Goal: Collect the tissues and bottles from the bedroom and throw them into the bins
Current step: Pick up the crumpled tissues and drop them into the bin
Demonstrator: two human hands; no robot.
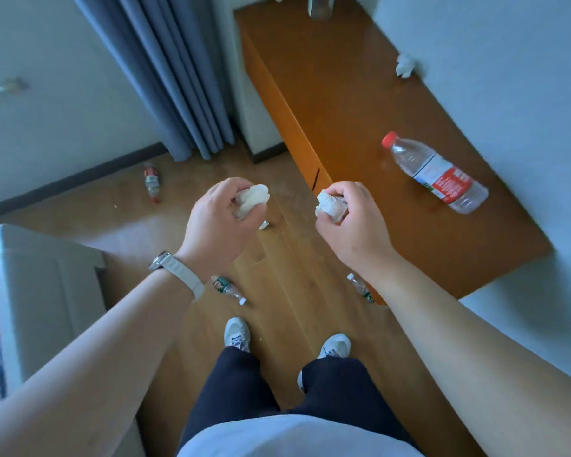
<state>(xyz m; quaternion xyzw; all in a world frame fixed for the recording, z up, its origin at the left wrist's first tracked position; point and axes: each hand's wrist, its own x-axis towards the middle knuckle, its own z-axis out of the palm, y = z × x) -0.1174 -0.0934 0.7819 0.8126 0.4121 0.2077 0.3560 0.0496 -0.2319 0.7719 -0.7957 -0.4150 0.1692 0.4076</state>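
Observation:
My left hand (220, 219) is shut on a crumpled white tissue (253, 197). A second crumpled tissue (331, 206) is gripped in my right hand (350, 222). Both hands are held out above the wooden floor. An empty red-capped bottle (435, 173) lies on its side on the orange desk (343, 110). Another tissue (404, 65) sits at the desk's wall side, and a clear bottle (319, 8) stands at its far end. On the floor lie a red-labelled bottle (151, 182), two small green-labelled bottles (228, 289) (360, 287) and a small tissue scrap (263, 224).
Blue curtains (165, 77) hang at the far left by the wall. A bed corner (30, 285) stands at my left. The desk runs along the right wall. My feet in white shoes (237, 334) stand on the wooden floor (287, 265) between bed and desk.

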